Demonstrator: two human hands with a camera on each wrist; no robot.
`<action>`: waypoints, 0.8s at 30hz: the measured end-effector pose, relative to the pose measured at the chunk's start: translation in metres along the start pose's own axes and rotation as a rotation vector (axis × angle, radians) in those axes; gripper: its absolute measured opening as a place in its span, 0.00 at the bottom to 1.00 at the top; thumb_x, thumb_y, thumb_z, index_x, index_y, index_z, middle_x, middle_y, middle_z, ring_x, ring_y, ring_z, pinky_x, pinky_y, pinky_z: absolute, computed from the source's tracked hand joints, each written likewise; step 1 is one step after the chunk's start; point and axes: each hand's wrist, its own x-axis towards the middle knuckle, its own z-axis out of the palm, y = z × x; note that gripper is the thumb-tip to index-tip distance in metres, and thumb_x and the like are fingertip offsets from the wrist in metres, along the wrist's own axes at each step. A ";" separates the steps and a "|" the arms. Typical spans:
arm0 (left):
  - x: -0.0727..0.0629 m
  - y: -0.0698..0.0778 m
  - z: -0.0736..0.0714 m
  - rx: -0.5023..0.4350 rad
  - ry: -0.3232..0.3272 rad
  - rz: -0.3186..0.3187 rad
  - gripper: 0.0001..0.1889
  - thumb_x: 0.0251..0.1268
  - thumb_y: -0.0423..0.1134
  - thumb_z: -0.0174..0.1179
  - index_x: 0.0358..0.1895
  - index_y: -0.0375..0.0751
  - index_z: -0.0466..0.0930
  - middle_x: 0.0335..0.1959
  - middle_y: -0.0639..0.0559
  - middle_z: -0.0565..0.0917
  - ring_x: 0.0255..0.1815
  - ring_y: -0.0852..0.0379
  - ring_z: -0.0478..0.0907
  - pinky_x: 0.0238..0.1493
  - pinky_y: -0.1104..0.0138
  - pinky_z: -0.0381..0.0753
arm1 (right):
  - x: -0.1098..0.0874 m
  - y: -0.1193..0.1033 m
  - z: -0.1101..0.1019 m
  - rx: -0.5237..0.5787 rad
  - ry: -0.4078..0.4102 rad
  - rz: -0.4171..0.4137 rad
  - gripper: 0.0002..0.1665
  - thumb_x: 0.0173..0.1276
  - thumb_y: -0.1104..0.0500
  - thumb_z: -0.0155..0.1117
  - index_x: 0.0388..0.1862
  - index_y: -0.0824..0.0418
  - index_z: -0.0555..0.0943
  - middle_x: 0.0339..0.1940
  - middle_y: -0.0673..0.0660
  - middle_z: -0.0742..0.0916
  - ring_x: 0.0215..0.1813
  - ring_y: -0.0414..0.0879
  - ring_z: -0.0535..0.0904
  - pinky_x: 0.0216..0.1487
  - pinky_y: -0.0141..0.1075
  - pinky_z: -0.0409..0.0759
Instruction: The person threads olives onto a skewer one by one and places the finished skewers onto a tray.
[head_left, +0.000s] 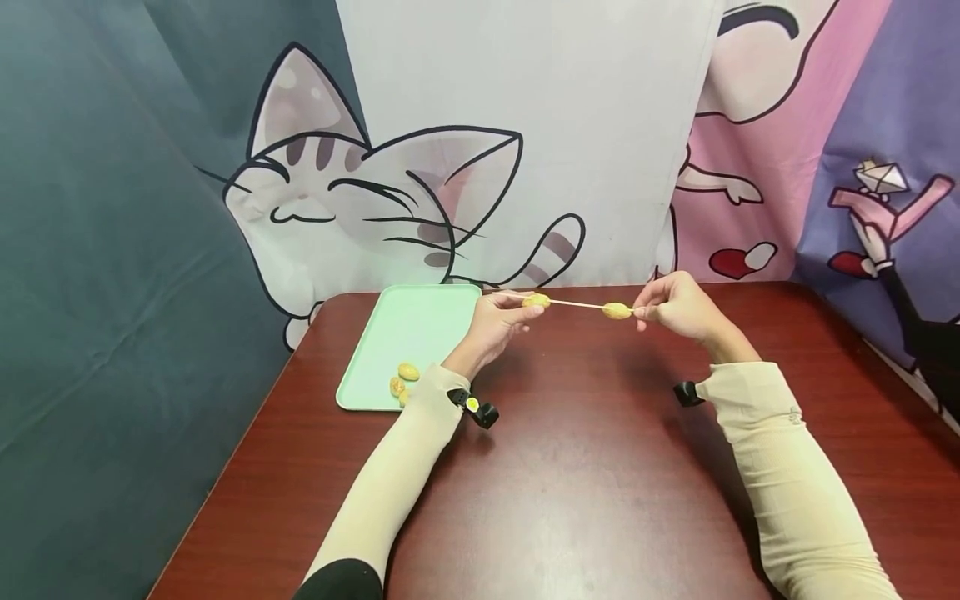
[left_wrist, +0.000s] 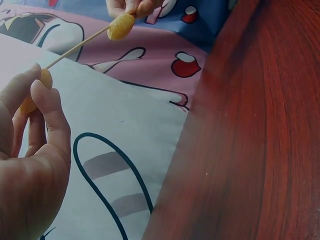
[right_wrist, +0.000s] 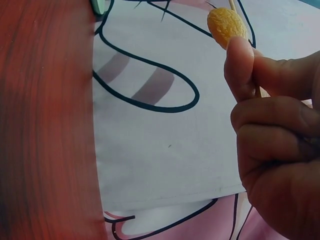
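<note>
The dark red table (head_left: 570,500) filled the lower view, with the pale green tray (head_left: 420,325) at its ten o'clock. Toward eleven, the left hand (head_left: 495,325) pinched the left yellow piece (head_left: 537,301) between thumb and fingers; toward one, the right hand (head_left: 682,308) pinched a thin stick (head_left: 576,304) near its end. The stick spanned both hands at twelve o'clock, with the right yellow piece (head_left: 617,311) just beside the right hand. Loose yellow pieces (head_left: 408,372) lay inside the tray's six o'clock rim. The step in hand looked like threading pieces; whether the left one was pierced through could not be told. The next move seemed to call for gentle, straight pressure along the stick.
</note>
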 end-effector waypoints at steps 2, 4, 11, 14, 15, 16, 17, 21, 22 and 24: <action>0.000 -0.001 0.000 -0.005 -0.004 -0.006 0.14 0.57 0.20 0.67 0.48 0.24 0.83 0.41 0.47 0.86 0.31 0.62 0.83 0.25 0.73 0.79 | -0.001 0.000 0.001 -0.006 -0.003 0.000 0.04 0.60 0.77 0.62 0.28 0.75 0.83 0.17 0.62 0.85 0.22 0.40 0.71 0.17 0.33 0.59; -0.001 -0.001 0.000 -0.001 -0.005 -0.009 0.16 0.57 0.20 0.66 0.50 0.21 0.81 0.39 0.50 0.86 0.30 0.62 0.83 0.25 0.73 0.79 | -0.001 0.000 0.002 -0.013 -0.006 -0.005 0.04 0.60 0.77 0.62 0.28 0.74 0.83 0.17 0.61 0.85 0.23 0.40 0.71 0.17 0.33 0.59; -0.001 -0.003 -0.002 -0.005 0.008 -0.022 0.17 0.58 0.21 0.67 0.51 0.21 0.80 0.36 0.52 0.86 0.30 0.62 0.82 0.26 0.73 0.79 | 0.002 -0.006 0.004 -0.019 -0.009 -0.005 0.04 0.60 0.75 0.63 0.27 0.72 0.84 0.17 0.60 0.85 0.19 0.39 0.67 0.15 0.32 0.58; -0.002 -0.005 -0.003 -0.016 0.022 -0.032 0.15 0.58 0.21 0.67 0.50 0.23 0.81 0.36 0.51 0.86 0.29 0.62 0.82 0.25 0.74 0.79 | 0.003 -0.007 0.008 -0.025 -0.020 0.008 0.05 0.60 0.76 0.62 0.27 0.73 0.84 0.17 0.60 0.85 0.17 0.37 0.63 0.14 0.31 0.56; -0.002 -0.006 -0.003 -0.020 0.025 -0.033 0.15 0.58 0.21 0.67 0.49 0.23 0.81 0.36 0.51 0.86 0.29 0.62 0.82 0.25 0.74 0.79 | 0.004 -0.007 0.009 -0.027 -0.022 0.011 0.05 0.60 0.76 0.62 0.27 0.73 0.84 0.16 0.60 0.85 0.17 0.37 0.62 0.14 0.31 0.55; -0.002 -0.006 -0.004 -0.025 0.026 -0.033 0.15 0.57 0.21 0.67 0.49 0.23 0.81 0.36 0.51 0.86 0.29 0.62 0.82 0.24 0.74 0.79 | 0.004 -0.008 0.009 -0.031 -0.024 0.010 0.05 0.60 0.77 0.61 0.27 0.74 0.83 0.16 0.61 0.85 0.17 0.37 0.62 0.15 0.31 0.54; -0.003 -0.006 -0.004 -0.028 0.024 -0.034 0.15 0.58 0.21 0.66 0.50 0.23 0.81 0.36 0.51 0.86 0.29 0.62 0.82 0.24 0.75 0.79 | 0.005 -0.008 0.010 -0.034 -0.024 0.008 0.05 0.59 0.78 0.61 0.27 0.75 0.83 0.16 0.62 0.85 0.17 0.37 0.62 0.15 0.31 0.54; -0.003 -0.005 -0.005 -0.032 0.020 -0.043 0.15 0.58 0.21 0.66 0.50 0.23 0.81 0.36 0.51 0.86 0.29 0.63 0.82 0.24 0.75 0.79 | 0.007 -0.009 0.012 -0.041 -0.026 0.005 0.06 0.59 0.78 0.60 0.27 0.76 0.83 0.16 0.63 0.84 0.16 0.36 0.62 0.15 0.31 0.54; -0.003 -0.005 -0.005 -0.029 0.019 -0.042 0.15 0.58 0.21 0.66 0.49 0.23 0.81 0.36 0.51 0.86 0.29 0.63 0.82 0.24 0.75 0.79 | 0.008 -0.009 0.013 -0.043 -0.026 0.007 0.06 0.60 0.78 0.60 0.27 0.75 0.83 0.16 0.62 0.85 0.17 0.36 0.63 0.15 0.31 0.55; -0.003 -0.004 -0.005 -0.027 0.016 -0.041 0.15 0.58 0.21 0.66 0.49 0.24 0.81 0.36 0.52 0.86 0.29 0.63 0.82 0.24 0.75 0.78 | 0.009 -0.009 0.014 -0.037 -0.024 0.013 0.06 0.60 0.76 0.61 0.27 0.73 0.84 0.16 0.59 0.85 0.18 0.37 0.66 0.16 0.31 0.56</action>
